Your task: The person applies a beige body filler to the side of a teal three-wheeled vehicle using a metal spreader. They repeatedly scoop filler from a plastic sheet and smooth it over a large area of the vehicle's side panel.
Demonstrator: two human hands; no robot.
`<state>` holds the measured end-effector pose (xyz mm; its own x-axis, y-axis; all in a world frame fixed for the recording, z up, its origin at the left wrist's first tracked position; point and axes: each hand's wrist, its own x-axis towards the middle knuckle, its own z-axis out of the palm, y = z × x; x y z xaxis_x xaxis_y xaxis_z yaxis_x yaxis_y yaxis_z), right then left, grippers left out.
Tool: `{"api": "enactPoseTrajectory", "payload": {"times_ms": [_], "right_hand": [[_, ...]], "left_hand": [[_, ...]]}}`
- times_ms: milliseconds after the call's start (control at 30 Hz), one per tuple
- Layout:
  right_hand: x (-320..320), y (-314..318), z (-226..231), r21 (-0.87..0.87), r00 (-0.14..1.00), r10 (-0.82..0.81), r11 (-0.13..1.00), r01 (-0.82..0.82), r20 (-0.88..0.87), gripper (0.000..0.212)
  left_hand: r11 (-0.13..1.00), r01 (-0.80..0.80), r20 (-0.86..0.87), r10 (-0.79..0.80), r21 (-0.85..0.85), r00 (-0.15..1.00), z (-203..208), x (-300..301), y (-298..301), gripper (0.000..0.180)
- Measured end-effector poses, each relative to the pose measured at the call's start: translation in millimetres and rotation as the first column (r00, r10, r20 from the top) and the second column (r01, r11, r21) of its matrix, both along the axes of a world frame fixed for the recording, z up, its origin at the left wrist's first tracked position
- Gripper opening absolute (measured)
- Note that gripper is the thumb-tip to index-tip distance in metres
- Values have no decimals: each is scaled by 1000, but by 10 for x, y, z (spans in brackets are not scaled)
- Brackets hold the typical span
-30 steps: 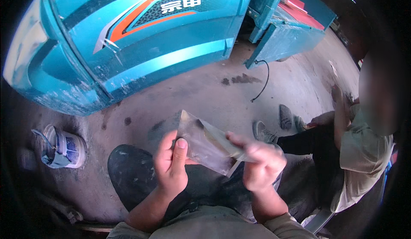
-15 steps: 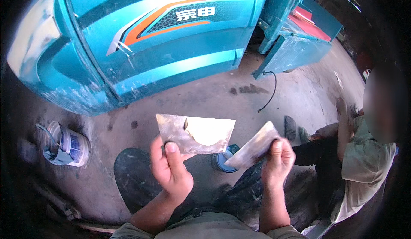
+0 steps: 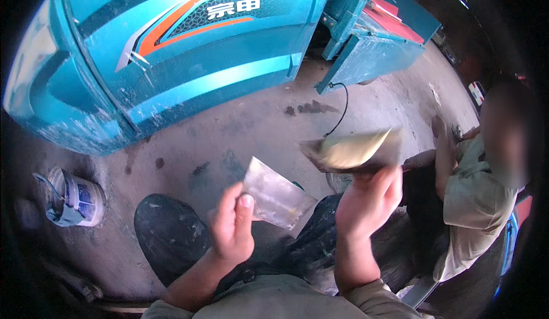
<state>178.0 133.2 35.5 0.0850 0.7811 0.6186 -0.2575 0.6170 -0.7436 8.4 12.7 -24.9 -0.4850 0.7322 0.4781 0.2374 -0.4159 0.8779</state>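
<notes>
The left hand (image 3: 233, 227) pinches the near corner of a thin grey plate (image 3: 278, 192), with the thumb lying on its upper face and the fingers behind; this plate is tilted above the person's lap, and its surface carries smeared marks; the right hand (image 3: 367, 203) grips the lower edge of a dark plate (image 3: 384, 150), which is blurred, and on it lies a heap of pale yellow paste (image 3: 350, 151); these 2 plates are apart from each other, the dark plate being the higher in the view and more to the right.

In front stands a big teal panel (image 3: 217, 62) with an orange stripe; a thin black cable (image 3: 346, 110) hangs down beside it to the concrete floor (image 3: 240, 142); on the left, a white and blue bucket (image 3: 88, 202) stands on this floor; on the right sits 1 other person (image 3: 472, 199) in a light shirt, near the right hand.
</notes>
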Motion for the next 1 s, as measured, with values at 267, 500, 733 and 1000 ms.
{"api": "enactPoseTrajectory", "payload": {"times_ms": [267,500,733,1000], "right_hand": [[15,-242,-105,376,827,64,869,-321,559,34],[507,34,-291,387,643,-153,890,-240,751,28],[184,406,-360,-620,958,84,746,-242,-273,32],[-653,431,-528,199,-113,545,100,-975,-831,29]], "left_hand": [[985,120,466,-164,122,870,150,-86,-88,34],[973,61,467,-162,224,869,151,-135,-143,36],[856,507,808,-369,102,459,218,-23,-113,29],[636,762,723,-466,-127,509,131,239,-72,33]]}}
